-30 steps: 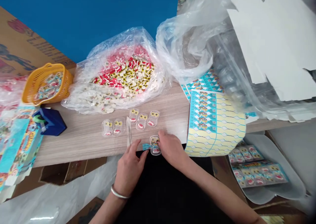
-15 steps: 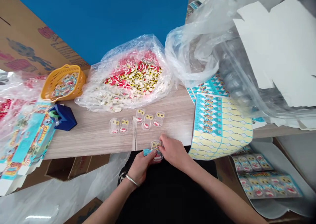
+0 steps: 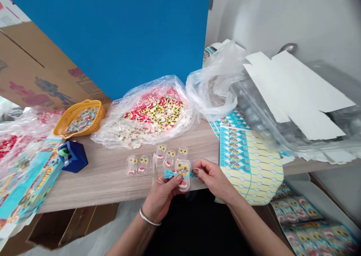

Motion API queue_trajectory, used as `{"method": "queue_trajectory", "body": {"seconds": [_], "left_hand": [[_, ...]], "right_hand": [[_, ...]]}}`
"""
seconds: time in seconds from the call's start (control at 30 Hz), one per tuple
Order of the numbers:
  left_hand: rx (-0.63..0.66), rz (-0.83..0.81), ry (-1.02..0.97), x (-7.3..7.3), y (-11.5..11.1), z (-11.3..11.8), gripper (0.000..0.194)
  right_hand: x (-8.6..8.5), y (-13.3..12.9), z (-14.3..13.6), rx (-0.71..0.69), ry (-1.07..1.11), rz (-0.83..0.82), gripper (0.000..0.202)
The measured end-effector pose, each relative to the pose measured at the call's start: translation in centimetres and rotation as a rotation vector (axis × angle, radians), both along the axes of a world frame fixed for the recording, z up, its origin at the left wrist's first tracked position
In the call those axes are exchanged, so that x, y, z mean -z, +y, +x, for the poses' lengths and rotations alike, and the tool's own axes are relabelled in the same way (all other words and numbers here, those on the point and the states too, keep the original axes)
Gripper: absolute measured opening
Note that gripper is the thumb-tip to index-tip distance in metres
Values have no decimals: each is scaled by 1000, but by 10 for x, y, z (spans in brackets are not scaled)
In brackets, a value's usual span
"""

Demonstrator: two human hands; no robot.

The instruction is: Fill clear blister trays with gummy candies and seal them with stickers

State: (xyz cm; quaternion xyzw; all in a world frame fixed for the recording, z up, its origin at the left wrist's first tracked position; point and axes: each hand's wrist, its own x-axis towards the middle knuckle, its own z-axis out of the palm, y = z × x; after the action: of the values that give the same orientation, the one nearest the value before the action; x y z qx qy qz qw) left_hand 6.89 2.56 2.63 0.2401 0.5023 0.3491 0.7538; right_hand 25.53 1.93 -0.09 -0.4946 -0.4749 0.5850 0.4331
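My left hand [image 3: 165, 190], a silver bangle at its wrist, pinches a clear plastic pack [image 3: 184, 184] with yellow eye candies and a red-and-white mouth candy. Across the pack's middle lies a blue printed label [image 3: 170, 174], under my left thumb. The fingers of my right hand [image 3: 210, 176] are pinched on the label's right end, beside the pack. Several similar packs [image 3: 142, 165] lie on the table just beyond my hands. To the right is a yellow label sheet [image 3: 263, 165] with blue labels along its left part.
Behind the packs lies a plastic bag of candies [image 3: 152, 115]. An orange basket [image 3: 80, 118] and a blue tape dispenser [image 3: 73, 158] stand at left. White cardboard pieces [image 3: 293, 86] rest on a plastic-covered container at right. A box of filled packs [image 3: 318, 229] is lower right.
The view has tilted upward. My hands have raised the pack over the table edge, and my right hand has moved off the pack to the label's right end.
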Motion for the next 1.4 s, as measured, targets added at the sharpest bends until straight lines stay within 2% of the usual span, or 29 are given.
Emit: {"method": "queue_trajectory", "body": {"seconds": [0.1,0.2,0.3,0.4,0.47,0.53,0.6,0.7,0.8,0.87,0.93,1.07,1.27,1.4], "left_hand": [[72,-23,-162,-4,4,9,24],[135,-37,-242,-3,7,13,24],[172,-33,-272,2,8,13,25],[202,-34,-296,7,6,12,26],[205,-54,-298,11,5,11,25],[151,-71,-252,15,6,12,27],[35,-66,-150,20,8,14,35],[-113,-26,19,25,11,20,47],[-59,38,112,28,12,26,47],[6,98,152,27,13,28,46],[10,162,169,26,16,26,41],[-26,242,122,24,22,18,27],[-30,86,-216,27,21,30,24],[-111,42,-217,28,22,36,33]], "right_hand": [[4,-1,-7,17,235,16,33],[9,-3,-16,59,439,-10,37],[14,-3,-25,78,560,-83,40],[18,0,-31,32,611,-170,46],[23,4,-30,-22,621,-237,50],[26,8,-26,-51,596,-297,51],[27,11,-19,12,485,-294,46],[23,10,-10,182,243,-144,34],[19,4,-8,184,62,2,27],[18,0,-7,199,1,34,23],[19,-3,-4,235,30,9,24],[18,-6,0,215,201,-92,27],[18,-10,-20,214,453,-146,24],[20,-11,-37,278,388,-87,21]]}}
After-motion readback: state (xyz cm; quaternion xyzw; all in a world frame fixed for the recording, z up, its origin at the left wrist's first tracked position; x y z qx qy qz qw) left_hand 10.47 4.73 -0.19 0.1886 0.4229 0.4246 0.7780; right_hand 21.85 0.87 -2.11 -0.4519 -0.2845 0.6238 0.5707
